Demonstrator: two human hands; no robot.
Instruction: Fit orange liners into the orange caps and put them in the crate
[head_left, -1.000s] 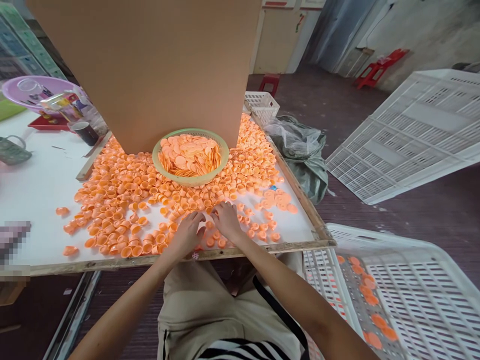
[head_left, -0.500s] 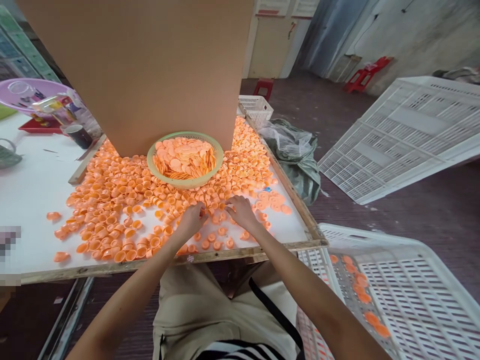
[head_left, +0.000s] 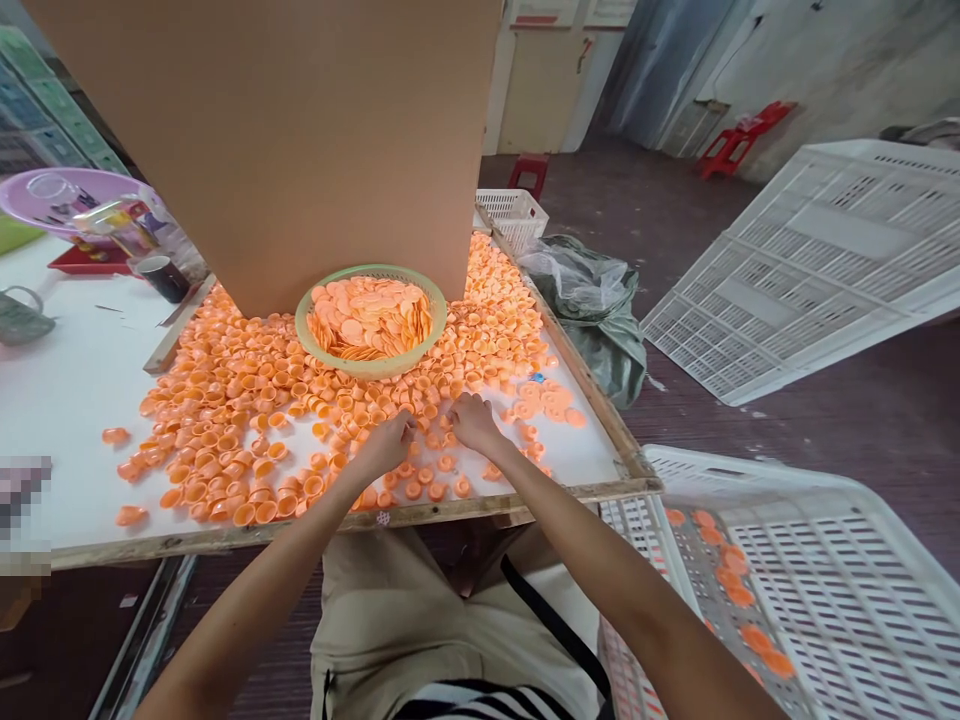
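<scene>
Both hands work low over a heap of small orange plastic cups spread across the white table top. My left hand is closed, its fingers curled among the cups at the near side of the heap. Just to its right, my right hand is also closed, fingers bent toward the left hand. What either hand grips is hidden by the fingers. Beyond them stands a yellow-green basket filled with flat orange discs. Several flat orange pieces lie right of my right hand.
A tall brown board rises behind the basket. Wooden strips edge the table. White crates stand at the right, one with orange pieces inside. A green sack sits beside the table; a dark cup is at left.
My right hand's fingers have curled in more, and my left hand stays in nearly the same place. The whole view has shifted slightly.
</scene>
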